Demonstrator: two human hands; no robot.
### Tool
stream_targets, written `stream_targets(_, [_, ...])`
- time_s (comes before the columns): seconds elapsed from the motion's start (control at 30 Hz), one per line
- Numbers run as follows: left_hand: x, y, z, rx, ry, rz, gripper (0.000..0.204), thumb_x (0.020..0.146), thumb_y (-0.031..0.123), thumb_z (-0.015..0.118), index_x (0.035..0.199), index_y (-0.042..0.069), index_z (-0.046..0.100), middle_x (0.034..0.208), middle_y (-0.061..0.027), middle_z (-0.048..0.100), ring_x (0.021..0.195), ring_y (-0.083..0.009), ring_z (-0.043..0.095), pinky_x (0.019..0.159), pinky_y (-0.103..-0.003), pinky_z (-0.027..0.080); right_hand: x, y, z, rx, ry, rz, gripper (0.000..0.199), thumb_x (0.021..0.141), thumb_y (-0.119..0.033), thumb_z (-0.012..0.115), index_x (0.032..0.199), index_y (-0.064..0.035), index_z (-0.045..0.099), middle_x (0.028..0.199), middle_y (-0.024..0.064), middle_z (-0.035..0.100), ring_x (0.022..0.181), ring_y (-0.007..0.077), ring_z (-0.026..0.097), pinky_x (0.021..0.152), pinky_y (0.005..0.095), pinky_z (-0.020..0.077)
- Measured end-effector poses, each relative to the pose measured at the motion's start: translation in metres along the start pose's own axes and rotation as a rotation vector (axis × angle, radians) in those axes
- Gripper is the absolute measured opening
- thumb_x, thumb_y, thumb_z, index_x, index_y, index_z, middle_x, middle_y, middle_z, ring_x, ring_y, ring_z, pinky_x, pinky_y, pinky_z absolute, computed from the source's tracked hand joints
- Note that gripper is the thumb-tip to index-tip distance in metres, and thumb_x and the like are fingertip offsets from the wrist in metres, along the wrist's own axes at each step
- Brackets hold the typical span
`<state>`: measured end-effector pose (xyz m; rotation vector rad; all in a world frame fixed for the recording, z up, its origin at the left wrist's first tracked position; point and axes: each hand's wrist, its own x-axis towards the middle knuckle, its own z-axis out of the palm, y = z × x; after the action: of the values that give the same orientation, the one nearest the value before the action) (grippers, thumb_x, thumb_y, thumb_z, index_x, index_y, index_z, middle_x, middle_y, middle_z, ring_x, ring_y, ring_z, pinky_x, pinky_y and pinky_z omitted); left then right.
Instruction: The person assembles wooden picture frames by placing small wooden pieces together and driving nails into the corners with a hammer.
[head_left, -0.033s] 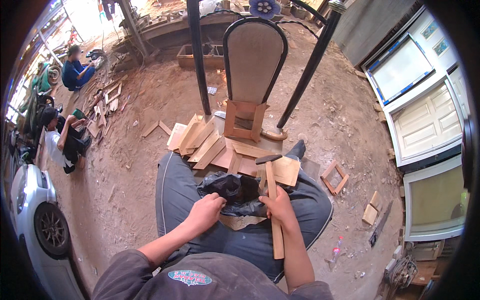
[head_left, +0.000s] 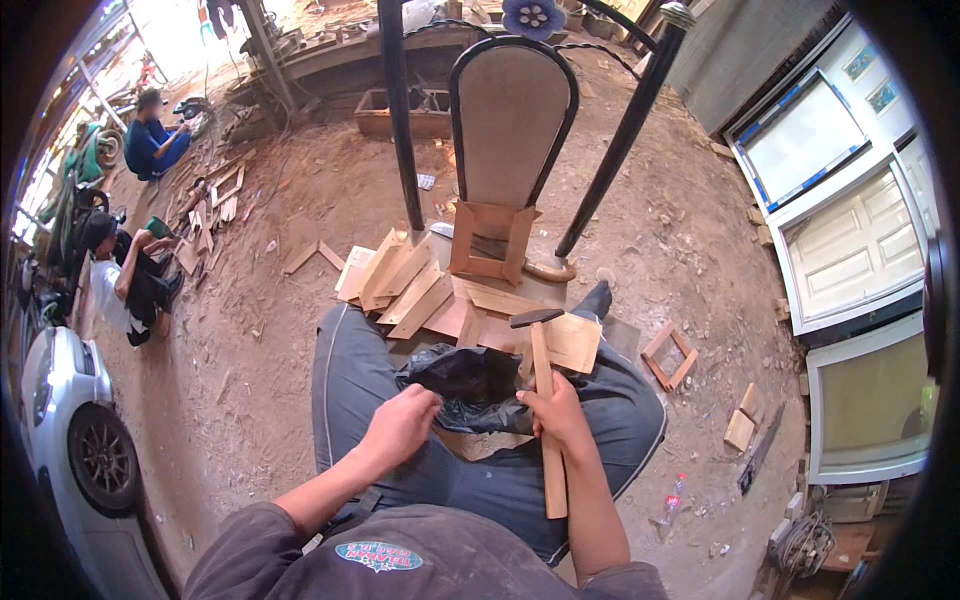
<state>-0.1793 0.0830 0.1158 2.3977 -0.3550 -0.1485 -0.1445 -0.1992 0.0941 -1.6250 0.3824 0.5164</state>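
My right hand (head_left: 562, 412) is wrapped round the wooden handle of a hammer (head_left: 543, 362), its dark head pointing away from me. Between my thighs lies a crumpled black plastic bag (head_left: 462, 372), open at the top. My left hand (head_left: 402, 424) is beside the bag's near left side, fingers pinched together; whatever they hold, if anything, is too small to make out. Past the bag, cut wooden pieces (head_left: 418, 308) are piled before me. A small wooden frame (head_left: 462, 248) leans against a chair with a padded back (head_left: 514, 125).
Black metal posts (head_left: 400, 130) rise beside the chair. Another wooden frame (head_left: 669, 356), wood blocks (head_left: 740, 430) and a plastic bottle (head_left: 672, 498) lie on the dirt floor at right. Door panels (head_left: 855, 245) stand far right. Two people (head_left: 118, 285) sit at left, near a white car (head_left: 62, 390).
My left hand has drawn back slightly from the black bag, toward me and to the left. My right hand and the hammer stay in place.
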Motion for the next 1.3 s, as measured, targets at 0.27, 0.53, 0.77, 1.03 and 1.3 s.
stream_targets(0.27, [0.009,-0.035,-0.032,-0.086,0.327,-0.157,0.011,0.099,0.008,0.070,0.105,-0.001,0.070,0.094,-0.0167,0.075,0.078,-0.0285,0.073,0.072,-0.039,0.057,0.011,-0.013,0.051,-0.015,-0.162,-0.013,0.030,0.091,-0.019,0.079,0.106,-0.0037,0.057,0.070,0.0043,0.060,0.046,0.0149,0.059,0.041,0.0323,0.0478])
stream_targets(0.53, [0.000,-0.031,-0.010,-0.892,0.218,-0.404,0.013,0.104,0.013,0.068,0.108,0.000,0.067,0.100,-0.0099,0.078,0.079,-0.0127,0.075,0.056,-0.023,0.053,0.012,-0.007,0.062,-0.230,-0.296,0.127,0.042,0.091,-0.034,0.079,0.110,-0.0008,0.060,0.070,0.0068,0.063,0.049,0.0185,0.063,0.044,0.0353,0.0499])
stream_targets(0.77, [0.027,-0.013,-0.034,-0.980,0.096,-0.489,0.019,0.104,0.017,0.069,0.114,0.002,0.065,0.104,-0.0111,0.078,0.080,-0.0133,0.075,0.053,-0.022,0.051,-0.038,-0.048,0.032,0.057,-0.262,0.024,0.030,0.096,-0.027,0.077,0.106,-0.0054,0.059,0.069,0.0004,0.058,0.045,0.0094,0.053,0.039,0.0287,0.0442])
stream_targets(1.03, [0.075,0.025,-0.011,-1.434,0.003,-0.562,0.024,0.102,0.011,0.073,0.122,0.002,0.066,0.099,-0.0123,0.077,0.082,-0.0169,0.076,0.062,-0.027,0.060,-0.020,-0.027,-0.022,0.310,0.008,-0.054,0.022,0.100,-0.020,0.070,0.108,-0.0063,0.056,0.087,0.0057,0.063,0.044,0.0091,0.051,0.037,0.0263,0.0433])
stream_targets(1.3, [0.117,0.044,0.017,-1.431,-0.068,-0.517,0.021,0.104,0.014,0.070,0.116,-0.003,0.070,0.102,-0.0123,0.076,0.091,-0.0192,0.076,0.078,-0.031,0.064,-0.024,-0.022,-0.052,0.557,0.200,-0.077,0.018,0.102,-0.019,0.068,0.106,-0.0071,0.055,0.084,0.0044,0.059,0.044,0.0114,0.051,0.038,0.0291,0.0433])
